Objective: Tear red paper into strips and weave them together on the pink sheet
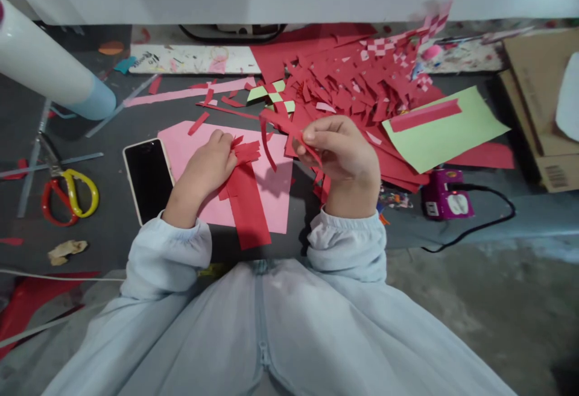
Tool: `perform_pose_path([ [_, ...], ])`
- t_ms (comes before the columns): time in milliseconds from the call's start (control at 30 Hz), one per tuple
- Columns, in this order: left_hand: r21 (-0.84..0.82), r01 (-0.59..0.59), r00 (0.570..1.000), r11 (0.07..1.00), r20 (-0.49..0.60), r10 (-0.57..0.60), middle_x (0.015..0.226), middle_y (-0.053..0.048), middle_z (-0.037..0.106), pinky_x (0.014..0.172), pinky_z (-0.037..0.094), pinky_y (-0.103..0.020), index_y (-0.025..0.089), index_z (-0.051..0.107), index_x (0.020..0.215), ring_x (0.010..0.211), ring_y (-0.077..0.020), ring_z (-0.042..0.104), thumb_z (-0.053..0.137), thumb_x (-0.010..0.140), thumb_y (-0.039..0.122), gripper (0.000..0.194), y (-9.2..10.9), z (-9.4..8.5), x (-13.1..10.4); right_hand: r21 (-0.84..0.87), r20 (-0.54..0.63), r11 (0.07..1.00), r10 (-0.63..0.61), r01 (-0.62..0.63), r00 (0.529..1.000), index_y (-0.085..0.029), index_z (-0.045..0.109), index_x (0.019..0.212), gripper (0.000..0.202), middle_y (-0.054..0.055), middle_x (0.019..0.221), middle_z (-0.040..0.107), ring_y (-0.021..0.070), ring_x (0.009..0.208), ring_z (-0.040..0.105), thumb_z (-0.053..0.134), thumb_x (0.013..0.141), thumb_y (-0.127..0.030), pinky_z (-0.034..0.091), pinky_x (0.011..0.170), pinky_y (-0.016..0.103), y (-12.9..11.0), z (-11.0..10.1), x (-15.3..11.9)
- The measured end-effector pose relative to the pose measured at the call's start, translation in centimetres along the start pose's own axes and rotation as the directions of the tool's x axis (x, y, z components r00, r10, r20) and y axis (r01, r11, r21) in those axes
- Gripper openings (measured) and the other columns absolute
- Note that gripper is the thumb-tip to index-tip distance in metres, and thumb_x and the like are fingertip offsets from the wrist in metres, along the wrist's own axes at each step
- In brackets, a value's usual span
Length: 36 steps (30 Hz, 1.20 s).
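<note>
My right hand (339, 146) is closed in a pinch on a thin red paper strip (283, 120), whose loose end curls down to the left. On the left, my left hand (208, 164) has its fingers curled over a bunch of short red paper strips (246, 152); its fingertips are partly hidden. Below that bunch, a wider red paper band (251, 209) extends toward me past the edge of a pink paper sheet (275, 203). The sheet lies flat under the left hand and the strips.
A phone (148, 176) and scissors (67, 194) lie at left, near a white-and-blue cylinder (58, 64). A large heap of red paper pieces (344, 88) fills the back right. Farther right are a green sheet (446, 140), a purple box (447, 194) with a black cable, and cardboard (543, 100).
</note>
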<state>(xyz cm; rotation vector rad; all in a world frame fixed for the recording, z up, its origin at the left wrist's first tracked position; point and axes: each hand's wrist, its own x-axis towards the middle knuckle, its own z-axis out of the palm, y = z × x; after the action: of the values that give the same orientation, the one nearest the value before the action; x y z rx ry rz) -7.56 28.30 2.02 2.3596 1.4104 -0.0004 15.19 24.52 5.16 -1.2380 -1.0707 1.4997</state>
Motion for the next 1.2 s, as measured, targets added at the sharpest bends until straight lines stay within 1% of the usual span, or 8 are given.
perform_pose_path([
  [100, -0.021, 0.0, 1.0, 1.0, 0.004, 0.0, 0.116, -0.013, 0.056, 0.08, 0.049, -0.038, 0.015, 0.053, 0.111, 0.094, -0.0255, 0.063, 0.04, 0.096, 0.022, 0.021, -0.1, -0.1, 0.0, -0.013, 0.072, 0.994, 0.105, -0.104, 0.992, -0.017, 0.065, 0.053, 0.027, -0.003, 0.039, 0.048, 0.005, 0.036, 0.037, 0.076, 0.064, -0.038, 0.022, 0.037, 0.02, 0.4, 0.8, 0.6],
  [167, -0.021, -0.003, 1.0, 1.0, 0.003, 0.003, 0.116, -0.013, 0.057, 0.079, 0.049, -0.038, 0.016, 0.053, 0.109, 0.093, -0.0252, 0.063, 0.041, 0.096, 0.022, 0.019, -0.1, -0.1, -0.1, -0.032, 0.045, 0.989, 0.146, -0.145, 0.988, -0.016, 0.062, 0.052, 0.027, -0.003, 0.041, 0.049, 0.0037, 0.038, 0.034, 0.075, 0.067, -0.035, 0.021, 0.038, 0.019, 0.9, 1.4, 1.2],
  [300, 0.0, 0.008, 1.0, 1.0, 0.012, -0.008, 0.116, -0.013, 0.058, 0.077, 0.05, -0.037, 0.016, 0.053, 0.109, 0.09, -0.0244, 0.064, 0.041, 0.095, 0.021, 0.02, 0.0, -0.3, -0.2, -0.054, -0.028, 0.973, 0.222, -0.223, 0.975, -0.016, 0.055, 0.047, 0.031, -0.004, 0.039, 0.042, 0.0033, 0.037, 0.031, 0.068, 0.075, -0.023, 0.019, 0.036, 0.019, 2.1, 2.7, 2.4],
  [500, -0.005, -0.004, 1.0, 1.0, 0.002, 0.004, 0.117, -0.013, 0.058, 0.078, 0.051, -0.037, 0.016, 0.054, 0.113, 0.091, -0.0242, 0.065, 0.041, 0.095, 0.024, 0.022, 0.0, -0.4, -0.3, -0.126, -0.076, 0.96, 0.241, -0.249, 0.968, -0.015, 0.06, 0.051, 0.029, -0.004, 0.039, 0.044, 0.0039, 0.035, 0.033, 0.062, 0.08, -0.019, 0.02, 0.035, 0.019, 3.1, 3.7, 3.4],
  [700, -0.061, -0.045, 0.998, 0.997, 0.048, 0.048, 0.123, -0.012, 0.053, 0.089, 0.051, -0.038, 0.016, 0.054, 0.121, 0.102, -0.026, 0.064, 0.055, 0.091, 0.031, 0.034, -0.1, -0.7, -0.6, -0.1, -0.069, 0.955, 0.274, -0.28, 0.959, -0.015, 0.059, 0.051, 0.032, -0.002, 0.044, 0.051, 0.0035, 0.036, 0.034, 0.058, 0.083, -0.019, 0.021, 0.035, 0.018, 3.1, 3.9, 3.5],
  [900, -0.065, -0.077, 0.996, 0.995, 0.043, 0.08, 0.12, -0.011, 0.052, 0.087, 0.051, -0.037, 0.018, 0.058, 0.122, 0.095, -0.0236, 0.063, 0.054, 0.093, 0.036, 0.033, -0.4, -0.5, -0.6, -0.045, -0.101, 0.951, 0.299, -0.305, 0.949, -0.015, 0.059, 0.054, 0.029, -0.002, 0.047, 0.054, 0.0034, 0.037, 0.035, 0.056, 0.082, -0.017, 0.019, 0.035, 0.017, 3.0, 3.4, 3.7],
  [1067, -0.057, -0.076, 0.996, 0.995, 0.048, 0.079, 0.121, -0.011, 0.051, 0.087, 0.051, -0.037, 0.017, 0.057, 0.123, 0.101, -0.0262, 0.062, 0.062, 0.09, 0.035, 0.038, -0.4, -0.3, -0.5, -0.03, -0.084, 0.942, 0.331, -0.334, 0.94, -0.016, 0.054, 0.052, 0.029, -0.005, 0.039, 0.043, 0.0025, 0.033, 0.026, 0.057, 0.081, -0.021, 0.015, 0.033, 0.016, 3.1, 2.9, 3.8],
  [1200, -0.084, -0.062, 0.997, 0.995, 0.046, 0.066, 0.124, -0.012, 0.051, 0.091, 0.05, -0.039, 0.016, 0.053, 0.125, 0.106, -0.028, 0.061, 0.065, 0.087, 0.039, 0.045, -0.5, -0.3, -0.5, -0.054, -0.069, 0.94, 0.333, -0.337, 0.94, -0.015, 0.057, 0.054, 0.026, -0.006, 0.038, 0.041, 0.0022, 0.032, 0.025, 0.057, 0.079, -0.02, 0.014, 0.033, 0.017, 2.8, 3.1, 3.6],
])
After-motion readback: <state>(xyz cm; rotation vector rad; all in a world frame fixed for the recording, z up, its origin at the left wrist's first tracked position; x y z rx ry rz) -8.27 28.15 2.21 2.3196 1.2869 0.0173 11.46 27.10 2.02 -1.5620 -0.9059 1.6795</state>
